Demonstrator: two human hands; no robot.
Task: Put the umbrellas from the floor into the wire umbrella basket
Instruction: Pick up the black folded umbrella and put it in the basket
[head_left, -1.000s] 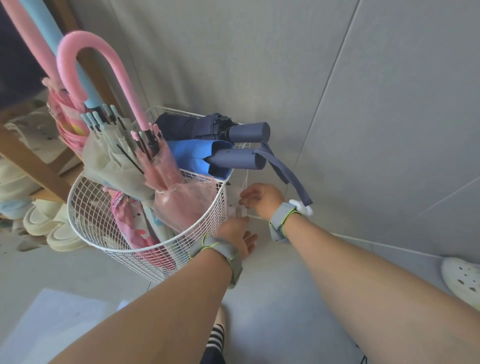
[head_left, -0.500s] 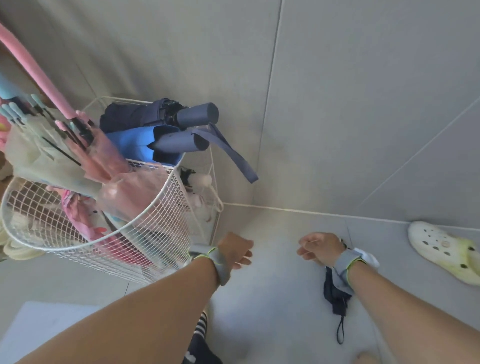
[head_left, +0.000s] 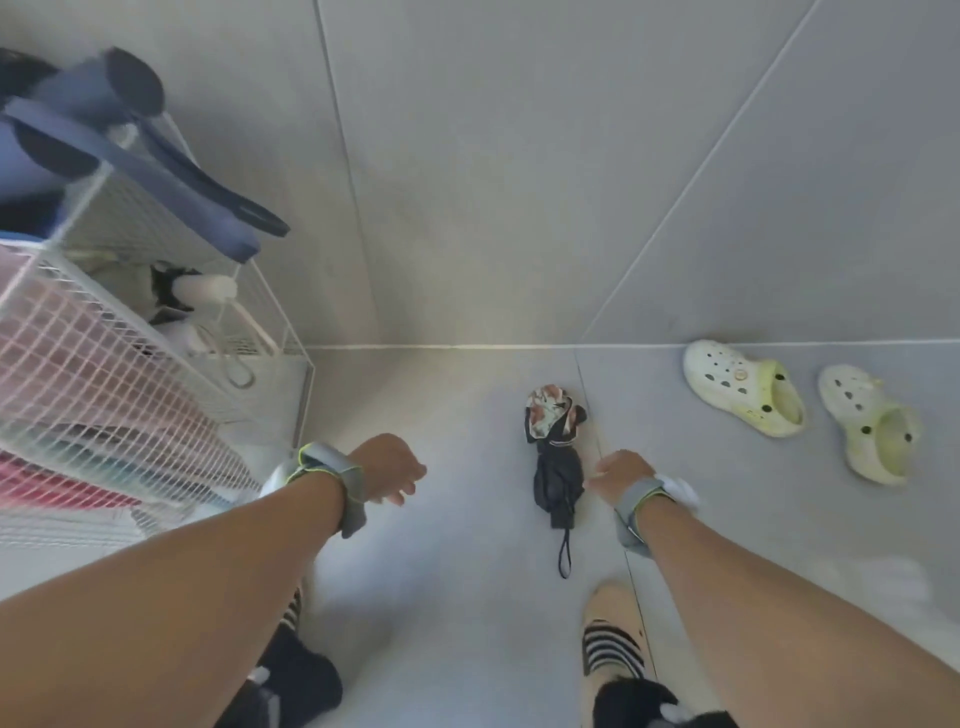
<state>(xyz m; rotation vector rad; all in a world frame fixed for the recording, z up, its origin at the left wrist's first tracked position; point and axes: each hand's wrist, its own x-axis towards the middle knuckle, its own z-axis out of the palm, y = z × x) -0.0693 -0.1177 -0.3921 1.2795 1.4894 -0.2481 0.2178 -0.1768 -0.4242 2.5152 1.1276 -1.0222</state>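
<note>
A folded black umbrella (head_left: 557, 467) with a floral-patterned end lies on the grey floor, its wrist strap trailing toward me. My right hand (head_left: 618, 473) hovers just right of it, fingers loosely apart, holding nothing. Further left, my left hand (head_left: 387, 470) hangs empty with fingers curled. The white wire umbrella basket (head_left: 104, 374) stands at the left, holding pink and red umbrellas. Behind it a square wire rack (head_left: 280, 332) holds folded navy and blue umbrellas (head_left: 88, 130) with straps hanging out.
A pair of pale yellow clogs (head_left: 743, 387) sits on the floor by the wall at the right. Grey tiled walls meet in a corner ahead. My feet in striped slippers (head_left: 613, 639) stand at the bottom.
My view has swung right and down, away from the basket. Both hands left the rack; my right hand dropped toward the black umbrella on the floor.
</note>
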